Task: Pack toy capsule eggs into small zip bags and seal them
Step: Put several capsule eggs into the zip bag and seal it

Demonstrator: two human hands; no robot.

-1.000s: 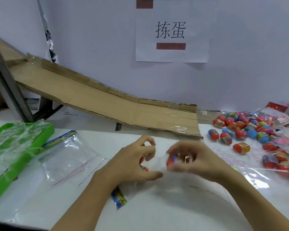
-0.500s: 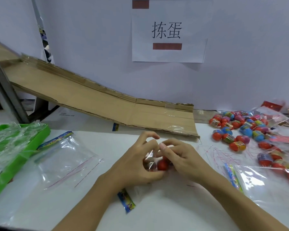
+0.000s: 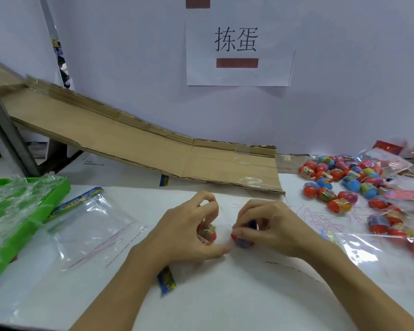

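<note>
My left hand [image 3: 189,231] curls over a small clear zip bag [image 3: 221,223] on the white table, and a red capsule egg [image 3: 207,231] shows under its fingers, inside the bag. My right hand [image 3: 268,225] pinches a second egg [image 3: 243,240], red and blue, at the bag's mouth. The bag itself is nearly invisible between the two hands. A pile of several red and blue capsule eggs [image 3: 344,185] lies at the right.
Empty zip bags [image 3: 91,225] lie left of my hands, beside a green tray [image 3: 29,220] holding clear plastic. More bags [image 3: 368,254], some with eggs, lie at the right. A cardboard ramp [image 3: 153,149] slopes down behind. A blue printed strip [image 3: 166,281] lies under my left wrist.
My hands have drawn slightly apart; the first egg now sits under my left fingers, and my right hand holds a red and blue egg at the bag's mouth.
</note>
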